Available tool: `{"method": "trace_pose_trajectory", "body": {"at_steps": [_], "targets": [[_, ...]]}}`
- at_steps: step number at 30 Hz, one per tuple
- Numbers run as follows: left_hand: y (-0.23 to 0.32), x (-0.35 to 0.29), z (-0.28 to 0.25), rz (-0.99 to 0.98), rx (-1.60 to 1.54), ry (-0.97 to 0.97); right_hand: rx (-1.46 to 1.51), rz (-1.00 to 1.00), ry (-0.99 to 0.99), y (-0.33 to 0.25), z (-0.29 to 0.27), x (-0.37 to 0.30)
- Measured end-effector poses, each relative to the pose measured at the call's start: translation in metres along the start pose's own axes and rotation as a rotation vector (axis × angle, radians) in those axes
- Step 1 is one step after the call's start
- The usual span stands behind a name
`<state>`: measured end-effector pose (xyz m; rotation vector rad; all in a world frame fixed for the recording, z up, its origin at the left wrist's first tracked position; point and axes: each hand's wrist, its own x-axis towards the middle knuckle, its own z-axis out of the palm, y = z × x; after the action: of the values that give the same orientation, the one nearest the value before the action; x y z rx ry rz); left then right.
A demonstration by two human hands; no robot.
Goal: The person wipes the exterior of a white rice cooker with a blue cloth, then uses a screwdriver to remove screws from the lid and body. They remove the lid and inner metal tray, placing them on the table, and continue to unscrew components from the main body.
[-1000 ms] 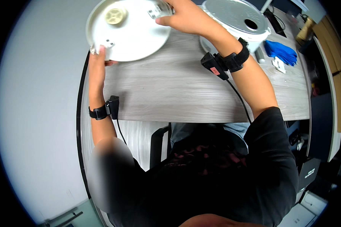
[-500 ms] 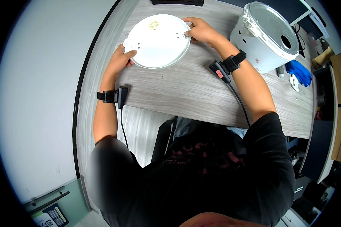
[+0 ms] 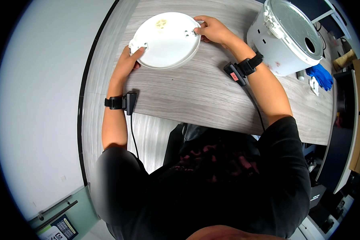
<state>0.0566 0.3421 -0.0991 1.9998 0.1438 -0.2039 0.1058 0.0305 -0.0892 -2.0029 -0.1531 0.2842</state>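
Note:
A round white plastic lid with a yellowish round patch near its far edge is held over the far left of the table. Small fittings with dark holes sit at its left and right sides. My left hand grips the left rim, thumb on top beside one fitting. At the right rim my right hand pinches the edge by the other fitting, with fingers curled underneath. The undersides of both grips are hidden by the lid.
On the right stands a white bucket with a clear, holed top and side latches. A blue cloth-like bundle and a small white part lie beside it on the grey wood-grain table. Cables hang from both wrist devices.
The lid and both hands stay nearly in place, shifting slightly upward in the picture. My left thumb lies a little further onto the lid. The bucket appears slightly further right as the view shifts.

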Motion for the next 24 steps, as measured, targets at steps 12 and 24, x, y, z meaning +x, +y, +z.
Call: {"method": "trace_pose_trajectory", "body": {"at_steps": [12,24], "targets": [[0.046,-0.050,0.016,0.458,0.293,0.278,-0.241,-0.123,-0.131,0.016,-0.052,-0.113],[0.168,-0.100,0.189,0.749,0.165,-0.610,-0.224,0.019,0.244,0.055,-0.156,-0.243]]}}
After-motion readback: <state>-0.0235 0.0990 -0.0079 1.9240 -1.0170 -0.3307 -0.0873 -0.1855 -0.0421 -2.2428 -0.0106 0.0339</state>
